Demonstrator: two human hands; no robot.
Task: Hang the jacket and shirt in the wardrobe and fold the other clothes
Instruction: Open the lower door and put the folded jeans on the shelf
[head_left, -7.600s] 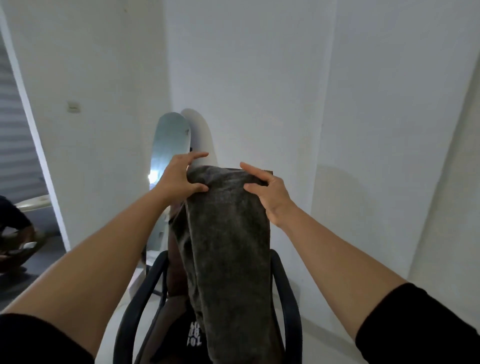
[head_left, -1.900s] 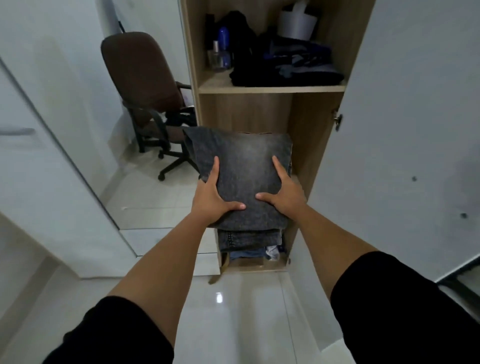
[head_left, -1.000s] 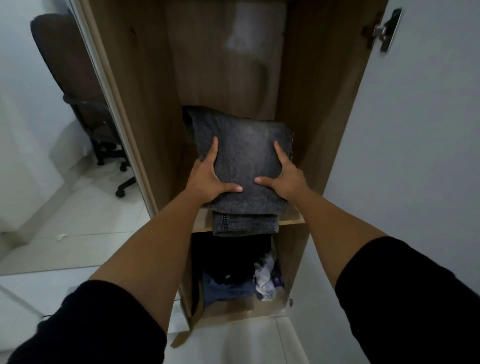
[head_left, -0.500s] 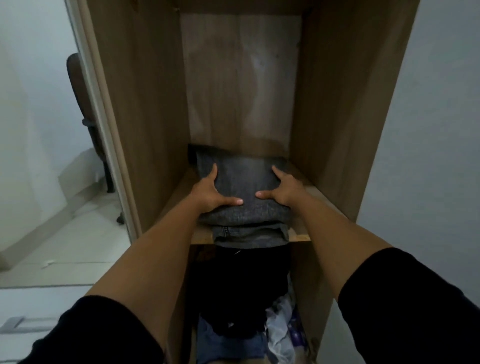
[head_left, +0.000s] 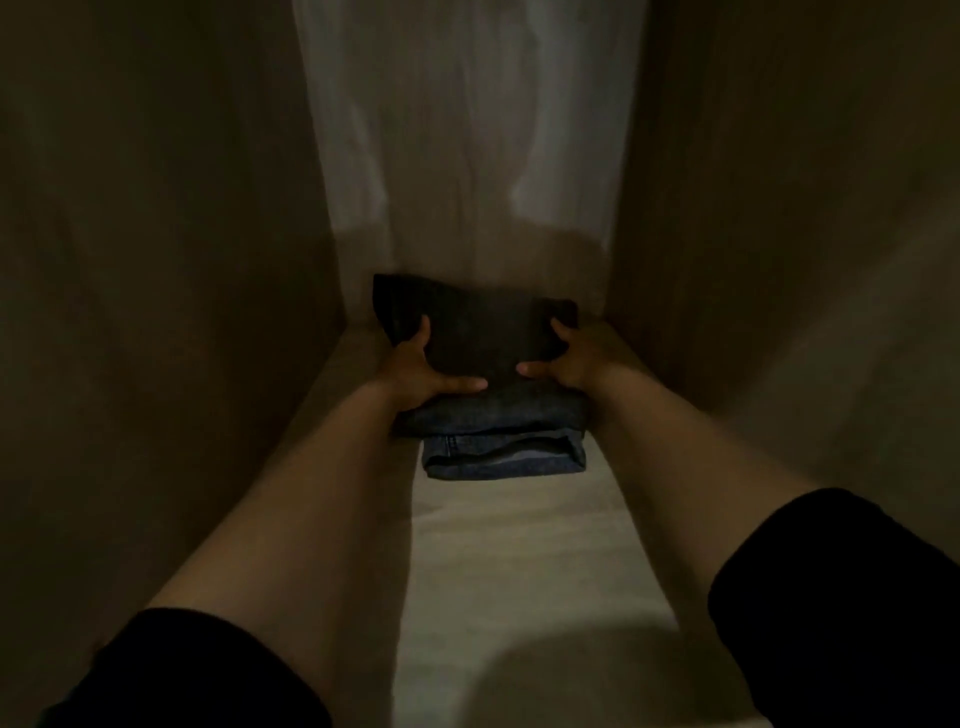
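While the whole view is pretty dim, you can make out the basics fine. Closest to the camera are two black sleeves (head_left: 852, 613) at the bottom corners, with bare forearms stretching forward into a wooden wardrobe (head_left: 156, 312). Under the arms is the pale shelf (head_left: 519, 561), bare wood up front with a soft shadow across the near edge.

Further in, a stack of folded clothes sits flat on that shelf, roughly centred between the side walls and closer to the back than the front. It looks like folded jeans (head_left: 488, 343): dark grey denim on top, and a bluer folded layer with stitching poking out underneath at the front edge.

Left hand (head_left: 415, 364) is on the left side of the stack, fingers along the edge and thumb laid flat across the top pointing inward. Right hand (head_left: 571, 356) mirrors it on the right side, thumb pointing in too. Both are gripping the stack by its sides, thumbs nearly meeting but not touching.

Behind the stack is the back panel (head_left: 467, 130), lighter than the side walls. Far edge of the stack sits near it; can't tell if it touches.
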